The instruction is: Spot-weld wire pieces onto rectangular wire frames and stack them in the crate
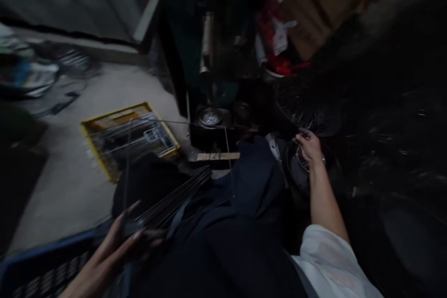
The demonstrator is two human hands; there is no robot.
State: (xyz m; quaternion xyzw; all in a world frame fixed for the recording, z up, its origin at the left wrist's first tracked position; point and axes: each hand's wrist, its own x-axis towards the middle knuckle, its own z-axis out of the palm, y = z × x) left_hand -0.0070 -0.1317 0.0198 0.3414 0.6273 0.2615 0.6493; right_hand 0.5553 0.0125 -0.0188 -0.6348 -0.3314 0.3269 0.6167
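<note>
At the lower left, my left hand [127, 237] is closed around one end of a thin bent wire [174, 122]. This wire rises from the hand, crosses above my lap and bends down near my knee. Right beside the same hand, a bundle of thin metal rods [178, 195] slants across my thigh; whether the fingers also grip it I cannot tell. My right hand [310, 146] reaches out to the right with fingertips pinched together, over a dark round container [300, 172]. What sits between those fingertips is too blurred and dark to make out.
A yellow crate [96, 156] with metal wire parts stands on the floor at left. A blue crate [52, 247] is beside me. Ahead are a dark green machine [181, 18], a small dish of shiny bits [210, 116] and a wooden strip [218, 156]. Cardboard [314, 4] lies upper right.
</note>
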